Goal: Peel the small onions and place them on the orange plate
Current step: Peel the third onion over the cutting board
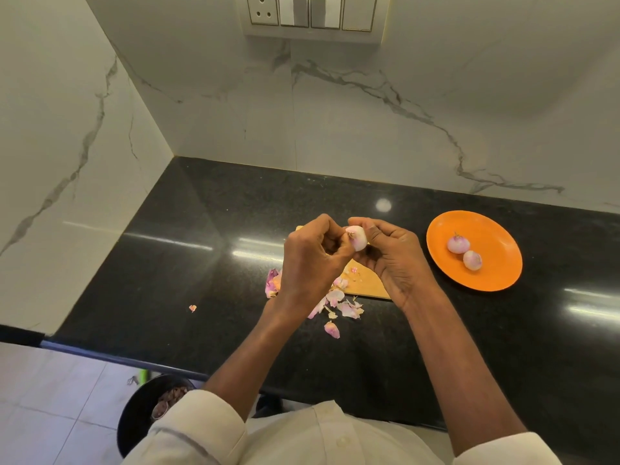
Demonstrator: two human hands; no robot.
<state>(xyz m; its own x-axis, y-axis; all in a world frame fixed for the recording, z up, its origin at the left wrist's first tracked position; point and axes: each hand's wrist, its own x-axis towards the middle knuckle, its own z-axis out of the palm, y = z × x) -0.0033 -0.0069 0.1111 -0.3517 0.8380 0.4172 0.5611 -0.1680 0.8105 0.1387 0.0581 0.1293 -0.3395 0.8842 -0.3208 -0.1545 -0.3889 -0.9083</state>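
**Small onion held over the board, two peeled ones on the orange plate**

Seen from the head camera, a person in a pale long-sleeved shirt (295, 434) stands at a black counter (174, 256) set into a corner of white, grey-veined marble walls (335, 122). Both hands are raised together above a wooden cutting board (367, 283) near the middle of the counter. The right hand (392, 256) grips a small onion (356, 238) between curled fingers and thumb; the onion looks pale and mostly bare, with a pinkish tinge and a stub at one end. The left hand (312, 256) meets it from the left, its fingers curled and its fingertips pinching at the onion's near-left end.

Well to the right of the hands lies the orange plate (496, 273), flat on the counter, with two peeled onions (458, 244) resting on it, one just beside the other, toward the plate's left half.

Under and near the hands, pink and white onion skins (339, 305) are scattered over the board's near edge and the counter in front of it, with a larger purplish heap at the board's left end. One small scrap of skin (192, 308) lies apart, farther left.

On the far wall above, a switch panel (310, 13) with a socket is mounted. Below the counter's near edge, at lower left, a dark round bin (134, 421) stands on the pale tiled floor (50, 414), holding brownish scraps.
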